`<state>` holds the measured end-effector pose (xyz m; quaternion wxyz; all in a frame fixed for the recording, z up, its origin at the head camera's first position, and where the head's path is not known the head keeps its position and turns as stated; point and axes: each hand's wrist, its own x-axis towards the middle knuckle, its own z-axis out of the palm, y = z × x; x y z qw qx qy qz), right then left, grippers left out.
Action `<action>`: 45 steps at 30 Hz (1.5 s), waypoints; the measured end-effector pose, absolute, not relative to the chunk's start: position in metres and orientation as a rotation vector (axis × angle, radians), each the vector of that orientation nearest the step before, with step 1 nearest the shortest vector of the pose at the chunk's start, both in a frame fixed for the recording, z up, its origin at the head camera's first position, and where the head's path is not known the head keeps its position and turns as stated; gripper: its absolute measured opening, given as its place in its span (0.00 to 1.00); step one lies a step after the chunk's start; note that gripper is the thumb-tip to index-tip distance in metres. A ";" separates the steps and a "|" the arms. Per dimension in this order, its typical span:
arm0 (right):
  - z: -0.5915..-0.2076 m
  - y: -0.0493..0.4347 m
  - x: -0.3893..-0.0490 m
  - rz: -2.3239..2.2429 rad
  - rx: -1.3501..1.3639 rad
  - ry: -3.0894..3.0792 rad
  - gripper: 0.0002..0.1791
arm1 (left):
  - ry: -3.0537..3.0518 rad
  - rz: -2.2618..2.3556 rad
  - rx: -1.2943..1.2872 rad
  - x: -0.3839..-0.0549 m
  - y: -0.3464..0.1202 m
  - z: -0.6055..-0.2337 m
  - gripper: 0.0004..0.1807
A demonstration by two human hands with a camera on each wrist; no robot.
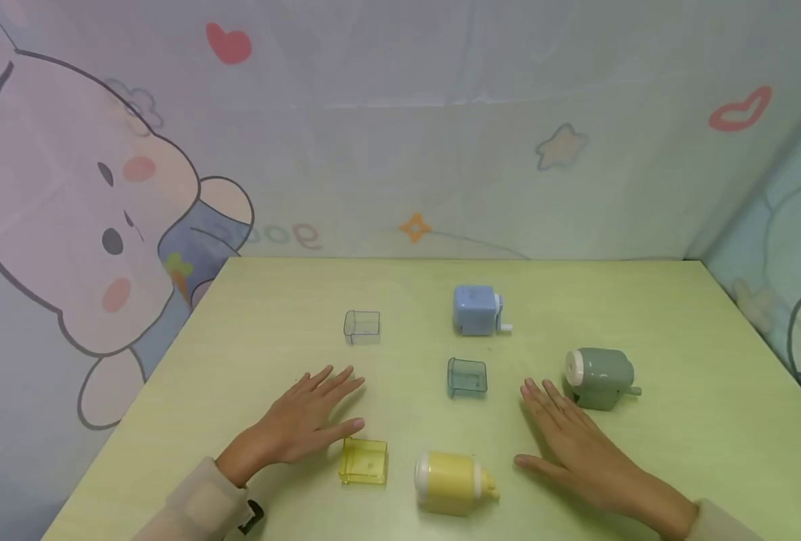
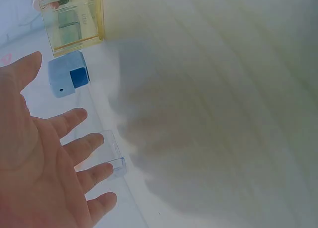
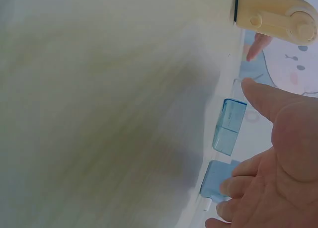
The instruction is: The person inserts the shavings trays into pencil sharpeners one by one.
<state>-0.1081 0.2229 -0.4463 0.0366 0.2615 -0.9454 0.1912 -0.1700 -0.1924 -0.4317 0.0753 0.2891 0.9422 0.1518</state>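
My left hand [image 1: 299, 421] is spread with straight fingers and holds nothing. Its thumb reaches just above the yellow see-through drawer [image 1: 364, 461], and a colourless see-through drawer [image 1: 363, 324] lies beyond its fingertips. On the other side, my right hand [image 1: 579, 458] is also spread and empty, its fingertips beside the green crank pencil sharpener [image 1: 603, 376]. Between the hands are the yellow crank pencil sharpener [image 1: 449, 482], lying nearest me, and a teal see-through drawer [image 1: 467, 377]. Farther back is the blue crank pencil sharpener [image 1: 476, 310]; the left wrist view shows its open drawer slot [image 2: 79, 77].
The pale yellow-green table [image 1: 292, 293] runs back to a hanging cloth [image 1: 387, 165] printed with a cartoon animal, hearts and stars. A second printed cloth [image 1: 793, 225] hangs along the right side. A dark band [image 1: 252, 517] shows at my left sleeve.
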 end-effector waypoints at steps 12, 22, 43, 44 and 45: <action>-0.440 0.218 -0.110 0.694 0.760 -2.912 0.27 | 2.881 0.611 0.788 -0.169 -0.195 -0.429 0.16; -0.435 0.215 -0.116 1.032 0.937 -2.801 0.10 | 2.805 0.697 0.792 -0.168 -0.200 -0.423 0.19; -0.413 0.192 -0.092 1.640 1.352 -2.701 0.39 | 2.571 0.722 0.906 -0.154 -0.199 -0.418 0.43; -0.413 0.189 -0.091 1.621 1.357 -2.699 0.39 | 2.554 0.732 0.914 -0.155 -0.199 -0.419 0.43; -0.414 0.187 -0.090 1.601 1.355 -2.699 0.39 | 2.536 0.741 0.923 -0.155 -0.198 -0.419 0.43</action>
